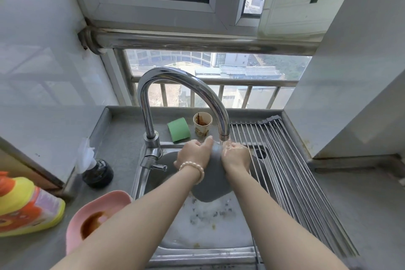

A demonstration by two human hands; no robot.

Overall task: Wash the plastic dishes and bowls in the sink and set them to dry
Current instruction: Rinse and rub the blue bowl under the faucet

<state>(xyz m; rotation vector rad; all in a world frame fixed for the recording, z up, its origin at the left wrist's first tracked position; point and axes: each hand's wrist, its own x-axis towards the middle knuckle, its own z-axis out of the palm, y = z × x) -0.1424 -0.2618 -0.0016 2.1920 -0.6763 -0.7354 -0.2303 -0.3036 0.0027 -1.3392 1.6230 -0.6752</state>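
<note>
Fingers of the left hand (192, 154) curl over the upper left edge of a grey plastic dish (211, 182), clamped on its rim, a pearl bracelet (194, 171) around the wrist. Across from it, the right hand (235, 155) grips the dish's upper right edge, wet fingers closed against it. Both hands meet just under the spout of the curved chrome faucet (182, 94), at the centre of the frame, holding the dish tilted over the steel sink (153, 256).

Below the dish, in the lower centre, the basin holds foamy water with small brown scraps. A roll-up drying rack (291, 173) of steel rods covers the sink's right side and lies bare, running from the centre right to the lower right. Behind the faucet, on the ledge, a green sponge (178, 129) sits just beside a stained paper cup (202, 123).

At the lower left, a pink bowl (87, 212) with brown residue rests on the grey counter (361, 204), touching the sink's left rim, partly hidden by the left forearm. Farther left lie a yellow and orange detergent bottle (24, 206) and a dark round bottle (97, 173). Walls close in on both sides.
</note>
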